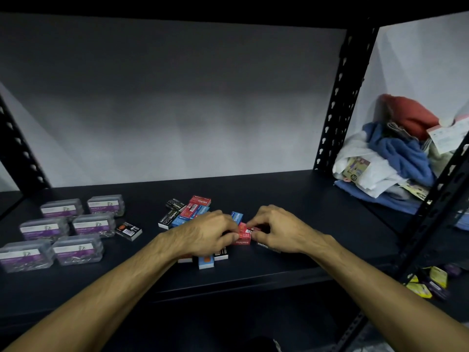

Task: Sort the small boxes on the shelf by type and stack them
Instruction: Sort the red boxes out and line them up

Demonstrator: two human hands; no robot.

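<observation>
A jumble of small red, blue and black staple boxes lies mid-shelf on the dark shelf. My left hand and my right hand meet over the front of this pile, both pinching a red staple box between them. A blue box stands just behind it. More boxes, one blue, peek from under my left hand. Several clear paper-clip boxes with purple labels sit in two rows at the left, and one black box lies beside them.
Black perforated shelf posts rise at the right and left. A heap of cloth and packets fills the neighbouring bay on the right. Yellow and purple packets lie on a lower level at the right.
</observation>
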